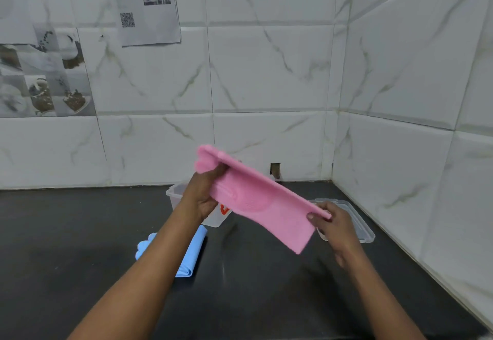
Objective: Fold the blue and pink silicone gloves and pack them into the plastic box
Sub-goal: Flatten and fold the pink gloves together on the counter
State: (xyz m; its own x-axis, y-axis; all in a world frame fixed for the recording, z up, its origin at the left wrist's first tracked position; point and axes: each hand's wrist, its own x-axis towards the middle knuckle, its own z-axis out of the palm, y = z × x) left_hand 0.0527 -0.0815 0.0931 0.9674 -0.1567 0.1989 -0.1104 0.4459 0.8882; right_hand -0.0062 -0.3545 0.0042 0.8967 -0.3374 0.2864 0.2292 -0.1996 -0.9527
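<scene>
Pink glove [256, 200] held in the air above the bench [80, 233], left hand [204, 192] gripping the finger end, right hand [329, 219] pinching the cuff. Looks soft, floppy, grippy; best held at the ends. Blue glove [186, 257] lies folded near the box [174, 192].

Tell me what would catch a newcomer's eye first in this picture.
The pink glove, held up stretched over the dark counter, with the left hand gripping its finger end and the right hand pinching its cuff. Below the left forearm, the blue glove lies folded on the counter.
</scene>
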